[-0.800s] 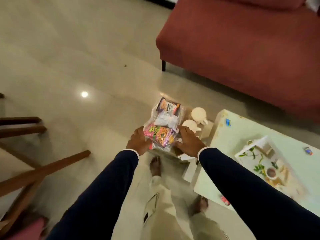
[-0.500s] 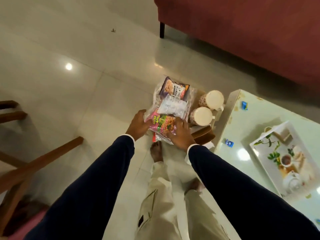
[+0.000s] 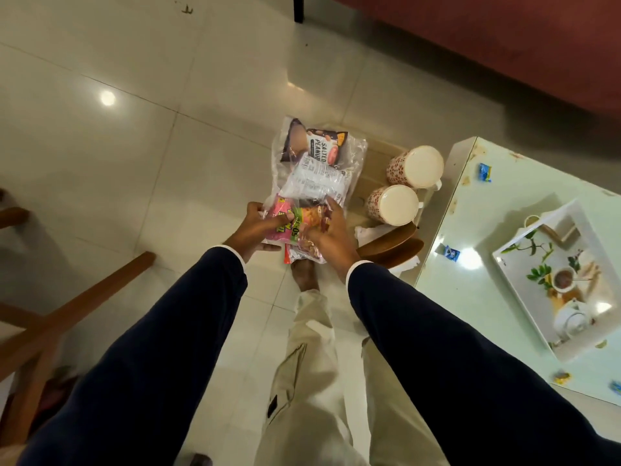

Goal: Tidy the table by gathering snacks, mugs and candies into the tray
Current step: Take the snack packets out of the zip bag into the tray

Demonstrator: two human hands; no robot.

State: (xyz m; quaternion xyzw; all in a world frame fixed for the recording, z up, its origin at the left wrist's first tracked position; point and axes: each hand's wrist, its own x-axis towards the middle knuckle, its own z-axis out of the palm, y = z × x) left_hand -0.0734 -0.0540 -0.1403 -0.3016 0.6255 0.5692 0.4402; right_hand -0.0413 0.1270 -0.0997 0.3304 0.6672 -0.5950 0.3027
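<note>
Presently held: one clear bag of snack packets (image 3: 312, 183), gripped at its near end by the left hand (image 3: 258, 228) and right hand (image 3: 327, 235), fingers of both curled into the plastic. Bag lies over a wooden tray (image 3: 376, 166), beside two patterned mugs (image 3: 403, 186) standing in it. Wrapped candies (image 3: 485, 172) lie on the pale table (image 3: 477, 297).
</note>
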